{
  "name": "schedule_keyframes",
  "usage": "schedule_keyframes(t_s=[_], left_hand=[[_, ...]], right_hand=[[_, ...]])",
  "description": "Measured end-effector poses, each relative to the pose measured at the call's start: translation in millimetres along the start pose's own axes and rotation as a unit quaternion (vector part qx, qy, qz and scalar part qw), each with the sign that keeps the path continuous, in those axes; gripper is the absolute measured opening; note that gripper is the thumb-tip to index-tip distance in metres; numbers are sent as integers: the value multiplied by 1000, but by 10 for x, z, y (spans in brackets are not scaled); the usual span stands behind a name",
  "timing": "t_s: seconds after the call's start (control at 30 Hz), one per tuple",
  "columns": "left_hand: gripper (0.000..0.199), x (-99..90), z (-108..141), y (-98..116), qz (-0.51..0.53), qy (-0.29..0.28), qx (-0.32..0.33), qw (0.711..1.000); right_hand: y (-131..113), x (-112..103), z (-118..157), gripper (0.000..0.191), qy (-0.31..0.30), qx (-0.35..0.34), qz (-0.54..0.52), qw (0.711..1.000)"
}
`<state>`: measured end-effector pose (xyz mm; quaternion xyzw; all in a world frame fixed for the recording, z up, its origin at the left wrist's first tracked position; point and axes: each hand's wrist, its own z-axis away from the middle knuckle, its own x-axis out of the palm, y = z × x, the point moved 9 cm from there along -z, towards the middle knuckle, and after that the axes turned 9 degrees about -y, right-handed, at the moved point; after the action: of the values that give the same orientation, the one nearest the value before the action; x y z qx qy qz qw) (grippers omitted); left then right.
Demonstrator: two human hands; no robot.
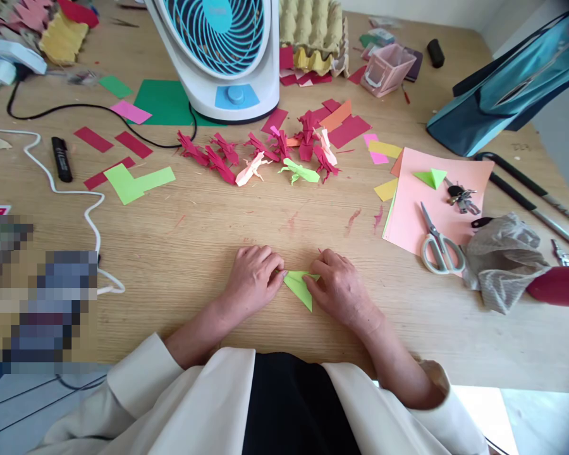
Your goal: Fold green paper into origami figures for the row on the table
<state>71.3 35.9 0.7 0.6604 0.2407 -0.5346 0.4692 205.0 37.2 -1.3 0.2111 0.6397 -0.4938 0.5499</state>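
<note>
A folded piece of light green paper (pixel 299 288) lies on the wooden table in front of me, one point toward my body. My left hand (pixel 256 273) pinches its left corner between thumb and curled fingers. On the other side, my right hand (pixel 336 284) rests over the right part, its thumb pressed on the paper and its fingers bent, hiding that edge. Beyond my hands stands a group of folded paper figures, mostly dark red (pixel 222 164), with a light green one (pixel 299 170) and a pale peach one (pixel 253 169) nearest me.
A white and blue fan (pixel 234 95) stands at the back. To the right lie scissors (pixel 439 243), keys (pixel 463 198) and pink paper (pixel 408 215), beside a crumpled grey bag (pixel 502 259). Leftward are a black marker (pixel 61 159), green paper scraps (pixel 135 183) and a white cable (pixel 88 212).
</note>
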Motion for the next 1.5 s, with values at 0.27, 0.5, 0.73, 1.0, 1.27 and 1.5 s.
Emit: schedule_keyframes(t_s=[0.27, 0.5, 0.73, 1.0, 1.27, 1.5], left_hand=[[11, -2, -10, 3, -20, 4, -26, 999], [12, -6, -17, 15, -27, -1, -24, 999], [14, -5, 5, -7, -37, -6, -29, 999], [11, 8, 21, -42, -32, -7, -37, 999], [12, 3, 25, -61, 10, -4, -34, 999], [16, -17, 5, -75, 33, -8, -28, 999]], right_hand=[[2, 17, -11, 20, 23, 8, 11, 1000], [25, 37, 0, 20, 31, 17, 16, 999], [3, 28, 1, 21, 34, 25, 34, 999], [-5, 9, -4, 13, 38, 32, 42, 998], [3, 2, -17, 8, 33, 38, 22, 999], [36, 5, -14, 9, 43, 32, -2, 999]])
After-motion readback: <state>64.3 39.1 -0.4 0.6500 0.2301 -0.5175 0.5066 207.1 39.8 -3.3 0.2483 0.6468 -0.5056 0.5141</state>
